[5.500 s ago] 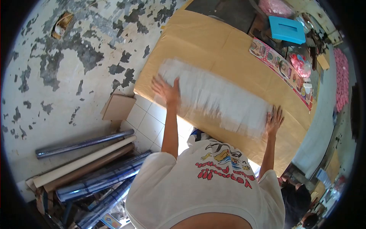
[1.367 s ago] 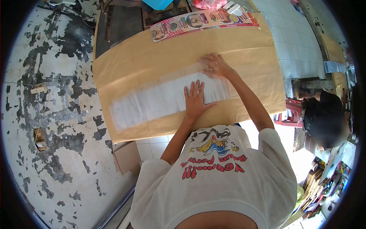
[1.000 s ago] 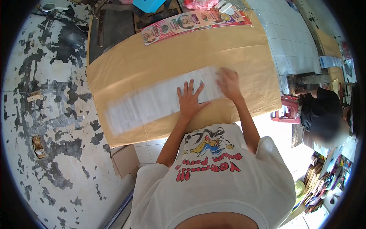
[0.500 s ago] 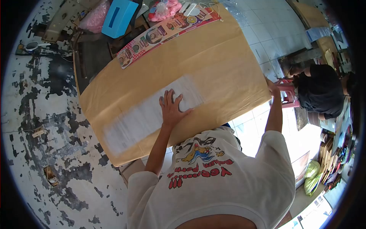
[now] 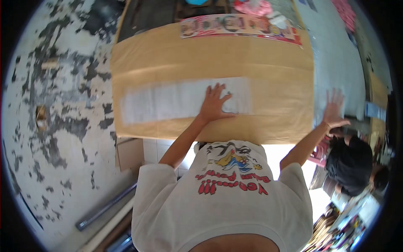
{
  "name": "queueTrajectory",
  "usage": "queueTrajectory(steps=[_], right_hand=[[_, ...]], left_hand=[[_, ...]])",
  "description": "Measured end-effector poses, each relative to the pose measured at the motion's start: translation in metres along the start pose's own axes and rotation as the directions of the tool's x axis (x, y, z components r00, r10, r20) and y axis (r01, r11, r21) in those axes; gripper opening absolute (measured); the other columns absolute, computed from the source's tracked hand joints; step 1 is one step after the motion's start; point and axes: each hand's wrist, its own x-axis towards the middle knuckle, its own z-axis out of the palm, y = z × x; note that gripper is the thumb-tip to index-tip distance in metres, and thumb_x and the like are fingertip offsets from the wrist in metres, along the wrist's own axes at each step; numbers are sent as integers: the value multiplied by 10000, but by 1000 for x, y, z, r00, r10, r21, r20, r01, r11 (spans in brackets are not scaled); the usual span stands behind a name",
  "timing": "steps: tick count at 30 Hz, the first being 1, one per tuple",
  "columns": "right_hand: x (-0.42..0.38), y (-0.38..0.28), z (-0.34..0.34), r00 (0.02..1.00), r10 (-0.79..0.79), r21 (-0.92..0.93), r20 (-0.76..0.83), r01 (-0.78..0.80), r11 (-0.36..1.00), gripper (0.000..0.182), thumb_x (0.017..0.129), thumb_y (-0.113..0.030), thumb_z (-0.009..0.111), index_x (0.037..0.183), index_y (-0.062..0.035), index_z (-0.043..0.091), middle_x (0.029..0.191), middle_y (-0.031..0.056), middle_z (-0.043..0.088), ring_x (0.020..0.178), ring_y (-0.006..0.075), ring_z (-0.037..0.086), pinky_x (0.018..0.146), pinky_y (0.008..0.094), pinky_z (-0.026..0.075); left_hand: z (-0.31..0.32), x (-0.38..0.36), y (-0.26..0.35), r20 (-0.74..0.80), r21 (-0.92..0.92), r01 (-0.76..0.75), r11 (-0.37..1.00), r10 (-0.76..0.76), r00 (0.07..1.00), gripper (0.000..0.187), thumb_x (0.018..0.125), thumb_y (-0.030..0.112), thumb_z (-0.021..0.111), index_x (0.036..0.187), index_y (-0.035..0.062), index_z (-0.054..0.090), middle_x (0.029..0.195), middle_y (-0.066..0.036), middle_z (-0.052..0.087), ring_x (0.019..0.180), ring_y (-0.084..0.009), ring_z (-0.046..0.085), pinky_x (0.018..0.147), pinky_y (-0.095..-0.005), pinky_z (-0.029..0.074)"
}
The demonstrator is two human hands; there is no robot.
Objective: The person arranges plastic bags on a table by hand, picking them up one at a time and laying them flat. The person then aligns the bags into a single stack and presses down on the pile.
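Observation:
My left hand lies with its fingers spread on a long white sheet, near the sheet's right end. Print on the sheet is too blurred to read. Under it, a broad piece of brown paper covers the table. My right hand is off the table's right side, held apart from the paper, with spread fingers and nothing in it.
A colourful printed strip lies along the paper's far edge, with a pink plastic bundle behind it. A person in a black shirt sits at the lower right. Rolls or tubes lean at the lower left.
The head view has turned, so the table now looks nearly level. My right hand has left the paper's right edge and opened out to the side. My left hand stays on the sheet.

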Motion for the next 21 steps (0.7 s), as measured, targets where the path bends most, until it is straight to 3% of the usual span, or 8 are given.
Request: queueTrajectory(steps=[2,4,8,13,15,18,20,21], right_hand=[[9,-15,10,985,-46,-53,164,55,997,1454,518,-884,618,1538,-39,17,1598,232,32,1453,475,37,1153,689,20],[-14,-24,83,962,-121,-299,246,194,934,1402,567,-905,563,1535,-20,70,1597,219,83,1457,455,75,1160,676,31],[-64,-6,220,811,-251,-433,528,511,743,1320,629,-929,474,1525,-7,171,1591,214,140,1462,427,117,1161,649,72],[-148,86,349,389,-43,-299,920,771,562,1269,650,-871,555,1514,3,238,1581,213,193,1466,385,160,1172,556,125],[-197,128,392,199,110,-227,974,828,513,1264,653,-842,597,1503,24,242,1573,223,205,1467,374,171,1179,526,136],[-276,202,443,-98,238,-64,966,804,591,1256,673,-831,588,1474,75,248,1557,257,212,1463,382,175,1183,523,138],[-325,257,459,-247,281,17,927,778,628,1253,686,-823,583,1455,110,253,1546,280,216,1460,388,177,1185,520,139],[-346,287,460,-303,297,50,905,771,635,1252,693,-819,580,1446,127,255,1541,292,218,1459,391,178,1187,519,139]], left_hand=[[2,0,-6,-18,-1,-19,1000,19,1000,854,646,742,680,1249,141,618,1476,-208,365,1391,-421,300,1112,-633,195],[7,-5,-8,-93,-19,-36,999,34,995,860,656,744,667,1251,126,617,1476,-212,374,1380,-425,314,1104,-636,213],[17,-9,-14,-189,-62,-91,994,78,979,865,668,744,647,1241,96,621,1463,-218,404,1360,-433,338,1095,-634,236],[20,-13,-15,-238,-144,-110,984,74,969,872,677,711,660,1246,53,607,1450,-249,403,1357,-432,338,1118,-596,226],[25,-14,-18,-231,-191,-109,976,63,971,920,677,702,671,1318,54,550,1481,-248,359,1372,-421,320,1133,-576,214],[32,-23,-21,-430,-301,-171,938,26,902,884,780,633,628,1418,57,418,1532,-233,269,1404,-395,278,1151,-552,197],[111,-4,-22,-288,-898,-192,396,-199,937,739,863,528,566,1431,82,405,1544,-211,265,1427,-387,240,1156,-546,180],[138,4,-25,-285,-940,-232,249,-204,936,684,892,493,534,1426,85,410,1545,-205,269,1431,-385,233,1157,-543,175]])
